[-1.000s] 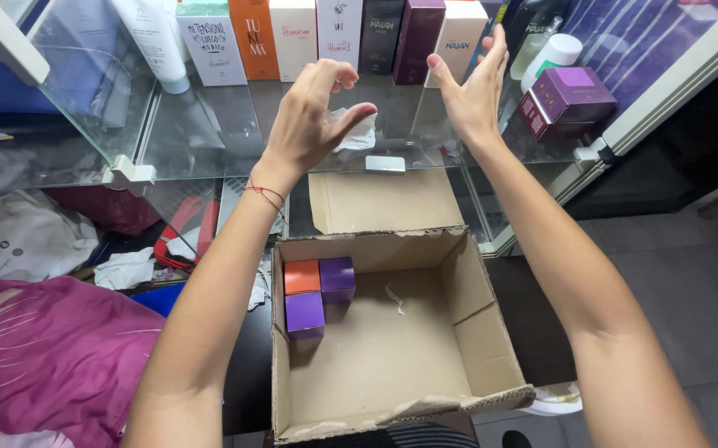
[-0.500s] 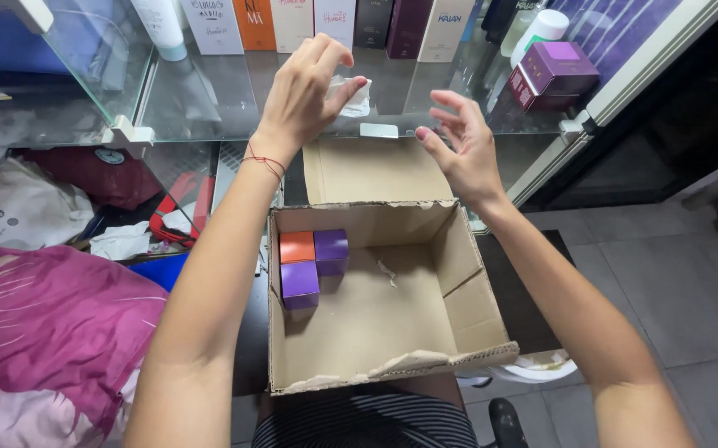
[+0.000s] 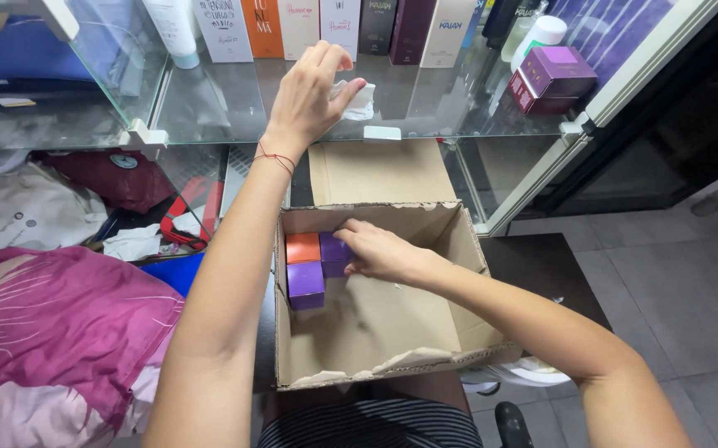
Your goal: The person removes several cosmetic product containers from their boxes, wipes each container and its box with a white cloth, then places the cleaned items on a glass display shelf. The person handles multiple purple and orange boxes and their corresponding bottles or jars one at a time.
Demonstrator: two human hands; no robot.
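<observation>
Centre frame: open cardboard box (image 3: 375,332) with 3 small cartons in its upper-left corner, 1 orange carton (image 3: 302,247) and 2 purple ones. Right hand (image 3: 378,251) down inside, fingers curled on the dark purple carton (image 3: 334,251). Upper centre: left hand (image 3: 307,98) on the glass shelf (image 3: 234,108), pinching a white cloth (image 3: 357,99).

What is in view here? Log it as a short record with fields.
Left hand: raised over the glass shelf, fingers on a white crumpled paper
Right hand: inside the cardboard box, touching a purple box
Also in box: orange box, second purple box
Shelf: row of upright cartons, purple case
Left side: pink cloth
</observation>
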